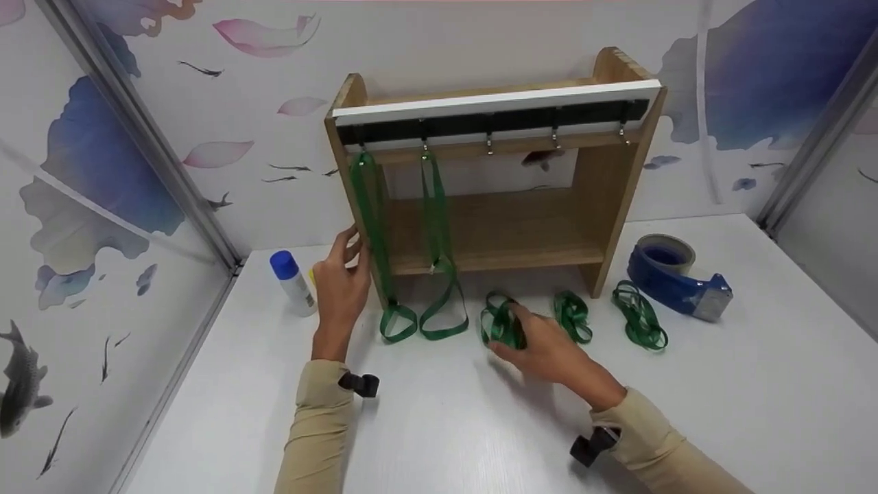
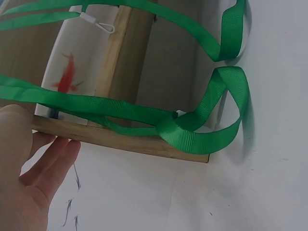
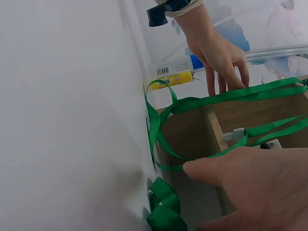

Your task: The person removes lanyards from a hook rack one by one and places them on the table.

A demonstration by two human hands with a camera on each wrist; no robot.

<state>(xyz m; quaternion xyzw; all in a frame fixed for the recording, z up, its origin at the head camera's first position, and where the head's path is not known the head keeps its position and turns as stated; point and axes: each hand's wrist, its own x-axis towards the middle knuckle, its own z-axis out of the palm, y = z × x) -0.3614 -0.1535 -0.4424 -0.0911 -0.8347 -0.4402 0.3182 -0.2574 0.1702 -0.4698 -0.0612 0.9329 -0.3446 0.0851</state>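
Note:
Two green lanyards hang from hooks on a small wooden rack; the leftmost lanyard (image 1: 374, 219) and its neighbour (image 1: 436, 206) trail their loops to the table. My left hand (image 1: 341, 281) grips the left side panel of the wooden rack (image 2: 120, 137), thumb at the front edge and fingers on the outer face. My right hand (image 1: 549, 346) reaches over a bundled green lanyard (image 1: 501, 322) on the table, its thumb and fingers spread either side. In the right wrist view, that bundle (image 3: 166, 207) lies below the extended thumb.
Two more bundled lanyards, one (image 1: 573, 317) near the rack's right leg and another (image 1: 640, 315) farther right, lie beside a blue tape dispenser (image 1: 675, 285). A blue-capped glue stick (image 1: 293, 285) and a yellow tube (image 3: 171, 79) stand left of the rack. Bare metal hooks (image 1: 490, 144) line its front.

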